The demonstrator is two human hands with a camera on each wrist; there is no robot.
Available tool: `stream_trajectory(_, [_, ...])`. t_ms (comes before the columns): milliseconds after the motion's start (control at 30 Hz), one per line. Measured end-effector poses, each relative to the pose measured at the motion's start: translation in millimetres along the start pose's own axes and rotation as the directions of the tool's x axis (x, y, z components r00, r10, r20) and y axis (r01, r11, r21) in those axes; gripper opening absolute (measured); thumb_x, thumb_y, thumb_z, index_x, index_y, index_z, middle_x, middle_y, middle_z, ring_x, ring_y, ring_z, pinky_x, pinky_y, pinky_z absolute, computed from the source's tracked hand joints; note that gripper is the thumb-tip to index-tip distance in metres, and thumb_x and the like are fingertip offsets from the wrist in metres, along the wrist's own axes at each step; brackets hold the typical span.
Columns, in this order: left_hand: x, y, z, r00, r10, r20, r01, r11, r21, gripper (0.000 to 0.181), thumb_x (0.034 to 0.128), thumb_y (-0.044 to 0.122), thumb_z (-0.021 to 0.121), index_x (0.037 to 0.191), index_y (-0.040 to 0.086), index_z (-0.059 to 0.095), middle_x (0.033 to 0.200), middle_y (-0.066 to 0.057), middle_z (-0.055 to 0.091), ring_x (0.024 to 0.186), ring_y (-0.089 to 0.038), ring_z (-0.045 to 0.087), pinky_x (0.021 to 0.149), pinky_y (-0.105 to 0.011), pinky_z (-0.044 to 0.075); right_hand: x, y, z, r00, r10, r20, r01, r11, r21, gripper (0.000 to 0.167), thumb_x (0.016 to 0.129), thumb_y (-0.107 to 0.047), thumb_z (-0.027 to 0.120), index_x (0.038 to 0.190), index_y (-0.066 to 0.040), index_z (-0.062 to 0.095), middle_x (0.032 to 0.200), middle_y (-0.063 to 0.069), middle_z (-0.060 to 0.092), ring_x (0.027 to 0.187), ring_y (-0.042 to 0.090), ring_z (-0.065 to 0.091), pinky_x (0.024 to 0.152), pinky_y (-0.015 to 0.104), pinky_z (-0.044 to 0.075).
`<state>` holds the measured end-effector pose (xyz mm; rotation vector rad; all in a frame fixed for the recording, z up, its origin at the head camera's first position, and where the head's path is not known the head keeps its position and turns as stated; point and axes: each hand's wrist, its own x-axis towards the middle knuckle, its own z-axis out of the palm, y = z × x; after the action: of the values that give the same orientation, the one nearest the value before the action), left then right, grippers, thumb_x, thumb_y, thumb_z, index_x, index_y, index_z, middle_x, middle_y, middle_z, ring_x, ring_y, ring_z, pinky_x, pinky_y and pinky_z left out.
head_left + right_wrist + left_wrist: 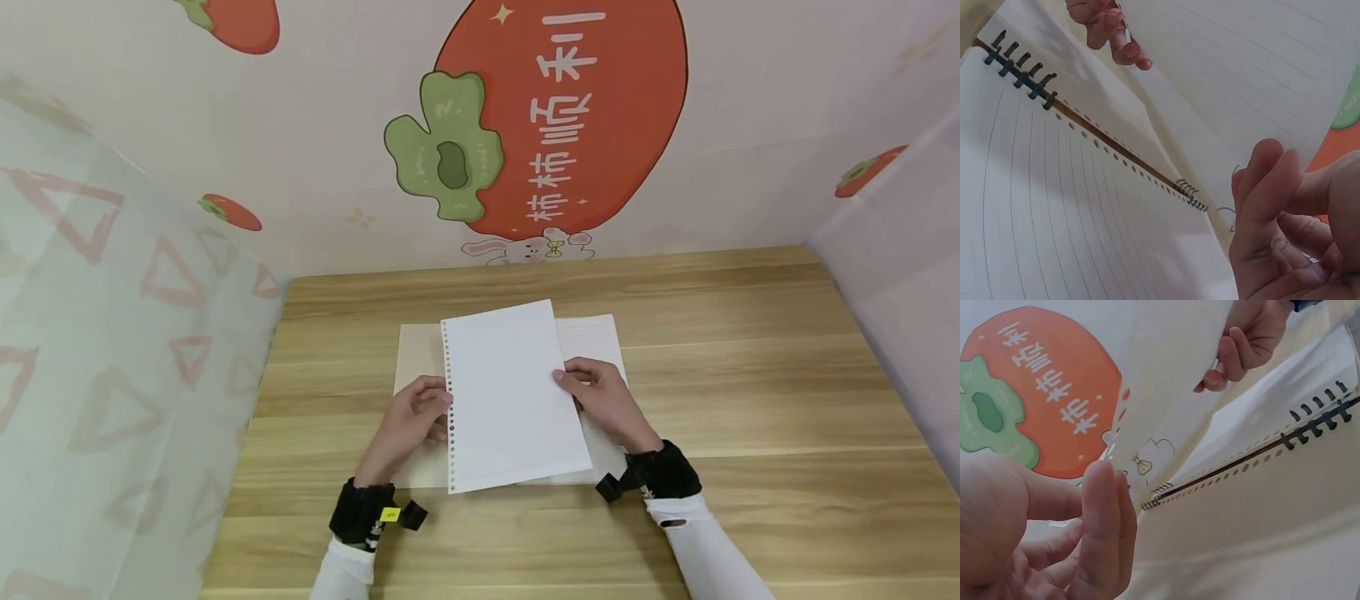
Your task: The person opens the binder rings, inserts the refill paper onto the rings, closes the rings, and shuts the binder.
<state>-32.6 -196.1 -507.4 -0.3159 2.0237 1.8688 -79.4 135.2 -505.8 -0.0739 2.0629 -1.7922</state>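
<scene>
A loose white sheet (510, 392) with a row of punched holes along its left edge is held up over an open ring-bound notebook (596, 337). My left hand (405, 425) pinches the holed edge between thumb and fingers. On the opposite edge, my right hand (603, 396) pinches the sheet, thumb on top. The notebook lies flat beneath, with a lined page (1072, 206) on its right side and black rings (1319, 419) standing apart in the left wrist view. In the head view the sheet hides the rings.
The notebook lies on a wooden table (750, 375). Behind the table stands a wall covering (322, 108) with a large red fruit print, and patterned side panels (127, 333) rise at the left and right.
</scene>
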Motion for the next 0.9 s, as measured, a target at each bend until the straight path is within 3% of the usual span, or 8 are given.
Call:
stream_trajectory(267, [7.0,-0.2,15.2,0.999,0.04,0.021,-0.04,0.999,0.02,0.03,0.1067,0.013,0.066,0.135,0.005,0.061,0.111,-0.012,0.072,0.073,-0.023,0.071,0.062,-0.033,0.063,-5.0,6.7,-12.9,0.999,0.006,-0.043,-0.008,0.999,-0.05,0.028,0.11,-0.022,0.062,0.123,0.002,0.07,0.084,0.005,0.066,0.064,0.013,0.05,0.064,0.024,0.043])
stream_trajectory(600, [13.6,3.9,26.4,0.998,0.055,0.041,-0.058,0.996,0.073,0.032,0.1068,0.016,0.067,0.136,0.005,0.061,0.115,-0.015,0.072,0.075,-0.023,0.073,0.065,-0.036,0.064,-7.6,8.5,-25.0,0.993,0.005,-0.119,-0.019,0.994,-0.11,0.031,0.107,-0.026,0.068,0.12,0.001,0.07,0.09,0.007,0.076,0.068,0.011,0.058,0.067,0.024,0.047])
stream_trajectory(900, [23.5,4.1,40.9,0.991,0.087,0.105,-0.095,0.993,0.074,0.033,0.1078,0.014,0.064,0.139,0.004,0.059,0.112,-0.015,0.072,0.074,-0.021,0.072,0.064,-0.036,0.064,-12.5,10.2,-38.9,0.979,0.053,-0.195,-0.075,0.991,-0.108,0.032,0.105,-0.025,0.071,0.119,0.004,0.071,0.087,0.004,0.075,0.07,0.012,0.061,0.064,0.025,0.05])
